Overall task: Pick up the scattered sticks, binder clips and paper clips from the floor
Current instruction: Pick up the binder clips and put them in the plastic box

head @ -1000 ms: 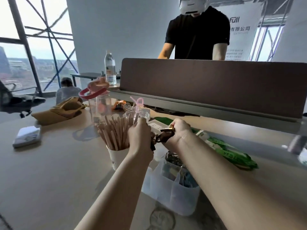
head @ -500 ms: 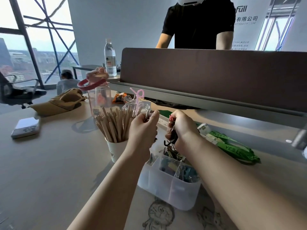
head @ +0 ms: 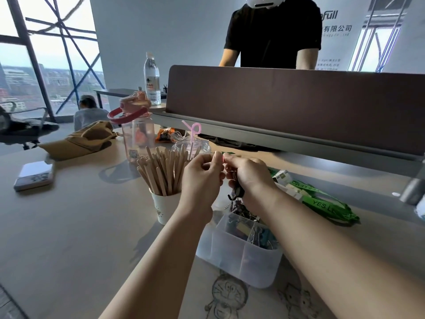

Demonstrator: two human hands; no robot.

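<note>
Binder clips (head: 236, 194) hang from the gripping right hand (head: 250, 177), left hand (head: 202, 178) pinching their top, straight above the centre-frame box (head: 239, 261)

1. What is pinched between the left hand (head: 202, 178) and the right hand (head: 250, 178), at frame centre, cannot be made out.
2. The cluster of dark metal binder clips (head: 236, 193) gripped by the right hand is mostly hidden under its palm.
3. The contents of the translucent white plastic divided box (head: 239, 259), lower centre, are partly covered by the right forearm.
4. The person in a black T-shirt (head: 273, 31), upper centre, is cut off by the top edge and hidden below by the brown desk partition (head: 287, 100).
5. The pencilled cartoon drawings (head: 227, 293) are cut by the bottom edge.
</note>
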